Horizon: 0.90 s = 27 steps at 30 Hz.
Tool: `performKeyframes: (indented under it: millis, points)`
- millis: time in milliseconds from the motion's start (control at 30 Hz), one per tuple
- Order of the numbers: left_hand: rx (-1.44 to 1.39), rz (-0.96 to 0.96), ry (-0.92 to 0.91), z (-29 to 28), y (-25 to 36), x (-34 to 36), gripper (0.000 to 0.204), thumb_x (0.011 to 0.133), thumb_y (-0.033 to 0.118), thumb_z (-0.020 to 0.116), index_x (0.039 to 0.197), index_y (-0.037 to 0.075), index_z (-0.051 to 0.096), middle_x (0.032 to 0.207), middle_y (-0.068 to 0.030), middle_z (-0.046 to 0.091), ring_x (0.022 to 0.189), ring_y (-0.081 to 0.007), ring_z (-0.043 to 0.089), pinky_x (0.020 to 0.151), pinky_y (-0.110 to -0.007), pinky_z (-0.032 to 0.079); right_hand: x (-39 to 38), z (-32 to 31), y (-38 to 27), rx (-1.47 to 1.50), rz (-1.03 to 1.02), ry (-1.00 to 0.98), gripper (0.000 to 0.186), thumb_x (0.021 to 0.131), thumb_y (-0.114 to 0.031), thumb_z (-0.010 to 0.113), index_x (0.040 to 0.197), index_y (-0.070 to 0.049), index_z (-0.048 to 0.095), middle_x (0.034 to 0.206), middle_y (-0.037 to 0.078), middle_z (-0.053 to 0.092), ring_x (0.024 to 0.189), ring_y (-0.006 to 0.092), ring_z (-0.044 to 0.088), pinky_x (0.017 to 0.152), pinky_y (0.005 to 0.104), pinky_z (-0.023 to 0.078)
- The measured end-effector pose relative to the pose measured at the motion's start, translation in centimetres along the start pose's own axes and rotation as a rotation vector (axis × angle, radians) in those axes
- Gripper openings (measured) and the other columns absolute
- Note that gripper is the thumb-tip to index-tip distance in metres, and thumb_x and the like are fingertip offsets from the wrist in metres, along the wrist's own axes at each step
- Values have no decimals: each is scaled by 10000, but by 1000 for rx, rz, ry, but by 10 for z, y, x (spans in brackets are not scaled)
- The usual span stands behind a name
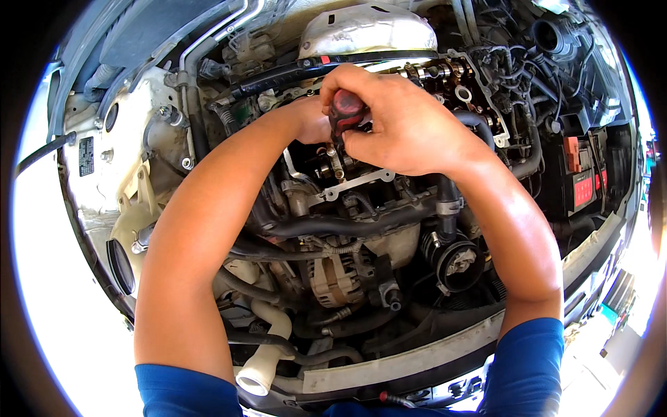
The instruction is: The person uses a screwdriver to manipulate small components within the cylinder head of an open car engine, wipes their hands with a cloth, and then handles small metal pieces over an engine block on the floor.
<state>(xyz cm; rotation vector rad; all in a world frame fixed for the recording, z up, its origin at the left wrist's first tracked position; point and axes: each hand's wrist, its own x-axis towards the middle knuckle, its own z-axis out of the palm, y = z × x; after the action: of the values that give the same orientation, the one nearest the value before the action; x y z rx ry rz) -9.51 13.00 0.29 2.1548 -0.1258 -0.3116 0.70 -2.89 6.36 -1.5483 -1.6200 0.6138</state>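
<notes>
My right hand [403, 121] is closed around the red and black handle of a screwdriver [347, 110], held over the opened top of the engine. The tool's shaft points down, and its tip cannot be made out. Just behind the handle is my left hand [313, 119], low over the engine, with its fingers hidden by the right hand and the handle. Below the hands runs the bare metal edge of the cylinder head [358, 184]. To the right of them, the camshaft [434, 72] lies exposed.
A silver heat shield [368, 31] rises behind the engine. A black hose [354, 226] crosses in front, above the alternator [337, 279]. The battery [582, 187] sits at the right. A white filler neck [257, 372] stands near the front edge.
</notes>
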Motion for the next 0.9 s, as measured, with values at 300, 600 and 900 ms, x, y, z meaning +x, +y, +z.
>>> performKeyframes:
  millis: [300, 600, 900]
  points:
    - [-95, -221, 1, 7, -28, -3, 307, 803, 208, 650, 1085, 96, 602, 1027, -92, 621, 934, -217, 587, 838, -358, 472, 34, 21, 7, -57, -87, -116, 303, 700, -128, 696, 970, -66, 573, 780, 118, 616, 634, 278, 584, 599, 374, 471]
    - [-70, -349, -67, 11, -25, -3, 263, 808, 208, 646, 1040, 94, 598, 958, -78, 611, 865, -200, 583, 773, -342, 472, 42, 17, 9, -40, -154, -225, 194, 693, -90, 668, 861, -51, 578, 729, 99, 579, 653, 272, 536, 626, 361, 457]
    - [-65, -376, -106, 15, -40, 3, 222, 814, 209, 643, 995, 92, 594, 889, -64, 601, 795, -183, 579, 708, -326, 473, 32, 12, 11, 0, -97, -173, 197, 702, -139, 687, 849, -68, 578, 710, 79, 588, 642, 275, 539, 597, 369, 438]
